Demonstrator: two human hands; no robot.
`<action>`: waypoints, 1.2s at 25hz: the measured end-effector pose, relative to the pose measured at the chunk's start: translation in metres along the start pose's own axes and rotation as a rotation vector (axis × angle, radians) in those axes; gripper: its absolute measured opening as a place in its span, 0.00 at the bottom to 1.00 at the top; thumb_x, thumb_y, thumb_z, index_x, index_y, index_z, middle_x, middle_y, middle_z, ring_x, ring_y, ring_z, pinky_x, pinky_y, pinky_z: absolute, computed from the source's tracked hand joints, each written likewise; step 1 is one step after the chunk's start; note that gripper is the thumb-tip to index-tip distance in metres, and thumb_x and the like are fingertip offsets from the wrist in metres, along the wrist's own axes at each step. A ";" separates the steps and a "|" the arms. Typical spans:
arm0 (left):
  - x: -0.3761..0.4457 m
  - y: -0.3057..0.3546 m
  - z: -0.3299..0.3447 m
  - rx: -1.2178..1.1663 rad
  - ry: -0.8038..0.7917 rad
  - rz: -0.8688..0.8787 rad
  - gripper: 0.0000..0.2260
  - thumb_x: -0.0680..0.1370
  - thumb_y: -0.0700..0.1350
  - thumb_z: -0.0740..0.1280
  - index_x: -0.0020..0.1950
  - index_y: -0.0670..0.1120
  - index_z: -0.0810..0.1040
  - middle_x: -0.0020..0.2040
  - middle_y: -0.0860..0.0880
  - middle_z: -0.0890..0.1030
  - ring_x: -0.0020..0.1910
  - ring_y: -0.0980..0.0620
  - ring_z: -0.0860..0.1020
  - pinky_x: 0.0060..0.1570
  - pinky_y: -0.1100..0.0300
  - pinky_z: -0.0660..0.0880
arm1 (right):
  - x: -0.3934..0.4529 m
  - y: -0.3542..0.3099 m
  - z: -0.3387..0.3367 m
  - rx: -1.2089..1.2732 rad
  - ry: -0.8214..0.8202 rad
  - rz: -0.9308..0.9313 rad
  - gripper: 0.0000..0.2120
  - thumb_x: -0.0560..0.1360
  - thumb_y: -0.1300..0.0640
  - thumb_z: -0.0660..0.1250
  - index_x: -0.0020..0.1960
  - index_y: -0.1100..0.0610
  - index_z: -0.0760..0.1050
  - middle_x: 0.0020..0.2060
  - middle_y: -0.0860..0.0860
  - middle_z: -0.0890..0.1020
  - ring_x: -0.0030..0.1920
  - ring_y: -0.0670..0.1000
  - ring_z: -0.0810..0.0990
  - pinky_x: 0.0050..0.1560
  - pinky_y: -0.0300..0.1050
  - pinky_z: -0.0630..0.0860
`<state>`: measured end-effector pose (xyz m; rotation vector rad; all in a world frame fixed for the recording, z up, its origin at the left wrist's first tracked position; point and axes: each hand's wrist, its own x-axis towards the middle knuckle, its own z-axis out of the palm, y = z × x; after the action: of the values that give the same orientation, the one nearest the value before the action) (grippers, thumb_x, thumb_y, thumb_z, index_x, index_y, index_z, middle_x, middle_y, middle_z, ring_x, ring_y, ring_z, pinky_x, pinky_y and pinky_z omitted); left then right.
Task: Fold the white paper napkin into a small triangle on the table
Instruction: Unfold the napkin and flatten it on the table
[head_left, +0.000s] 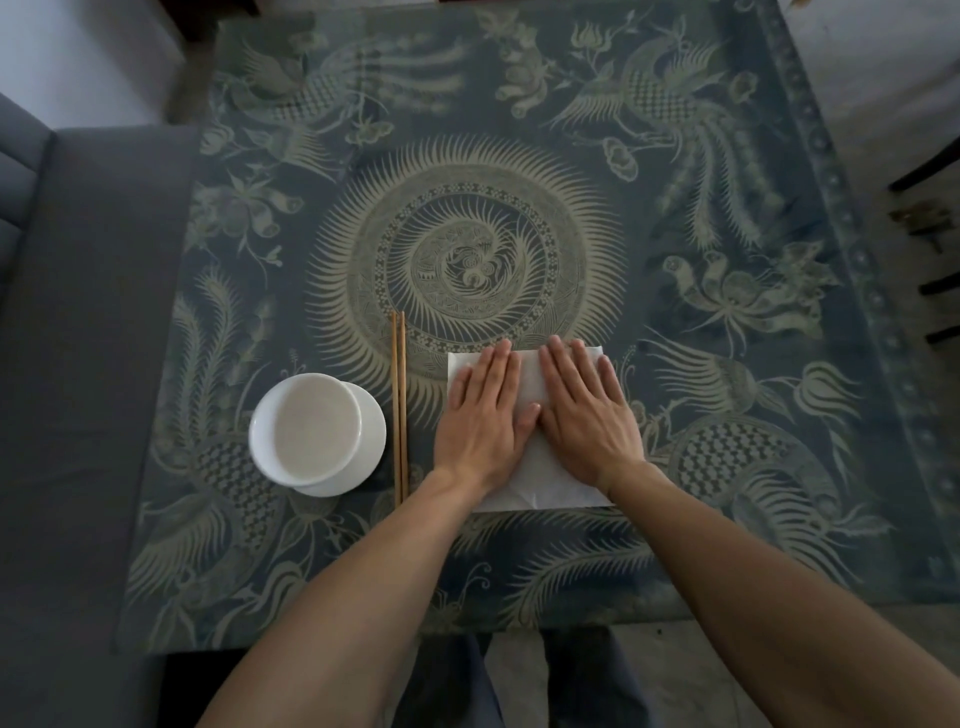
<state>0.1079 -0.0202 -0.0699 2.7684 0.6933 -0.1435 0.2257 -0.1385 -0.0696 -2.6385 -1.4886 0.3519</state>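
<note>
Pressing flat on the white paper napkin (530, 379), the left hand (485, 421) and right hand (584, 415) lie side by side, fingers straight and together, thumbs touching. The napkin rests on the patterned blue tablecloth (727, 208) near the table's near edge. Just left lie wooden chopsticks (399, 405), and further left a white bowl (306, 426) sits on a white saucer (371, 441).
</note>
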 end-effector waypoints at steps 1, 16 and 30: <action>-0.002 -0.004 0.001 0.014 0.005 -0.011 0.30 0.82 0.59 0.42 0.79 0.43 0.44 0.80 0.46 0.44 0.78 0.50 0.41 0.76 0.48 0.42 | -0.001 0.002 0.002 -0.007 0.011 0.029 0.32 0.81 0.42 0.46 0.79 0.57 0.45 0.79 0.53 0.47 0.78 0.53 0.41 0.76 0.56 0.41; -0.080 0.014 0.008 0.093 -0.088 0.027 0.30 0.83 0.58 0.41 0.79 0.43 0.39 0.80 0.44 0.40 0.77 0.48 0.36 0.75 0.45 0.40 | -0.083 -0.021 0.011 0.039 -0.002 0.026 0.33 0.81 0.42 0.47 0.79 0.59 0.45 0.78 0.56 0.47 0.78 0.54 0.42 0.75 0.59 0.45; -0.104 -0.009 -0.002 0.142 -0.128 -0.091 0.32 0.82 0.62 0.42 0.79 0.42 0.43 0.80 0.44 0.43 0.78 0.47 0.41 0.75 0.41 0.45 | -0.110 0.017 0.006 -0.011 -0.060 0.264 0.33 0.81 0.38 0.43 0.79 0.55 0.44 0.79 0.52 0.47 0.78 0.55 0.41 0.74 0.66 0.44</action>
<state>0.0122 -0.0585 -0.0534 2.8307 0.8040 -0.3997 0.1835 -0.2410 -0.0615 -2.8624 -1.1586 0.4478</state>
